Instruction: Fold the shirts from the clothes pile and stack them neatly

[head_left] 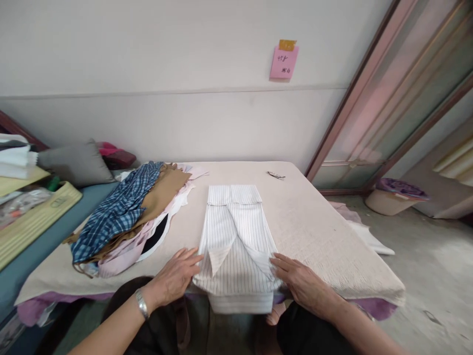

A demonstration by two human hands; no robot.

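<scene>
A folded white garment with thin dark stripes lies lengthwise on the cloth-covered table, and its near end hangs over the front edge. Two pointed flaps are turned back on its face, and a folded band crosses its far end. My left hand, a silver bracelet on the wrist, touches the garment's left edge with fingers stretched out. On the opposite edge, the extended fingers of my right hand rest against the fabric. The undersides of both hands are hidden.
To the left lies a pile of clothes, with a blue plaid garment on top. A small dark item sits near the table's back edge. A grey cushion and yellow box stand far left; a bucket is on the floor right.
</scene>
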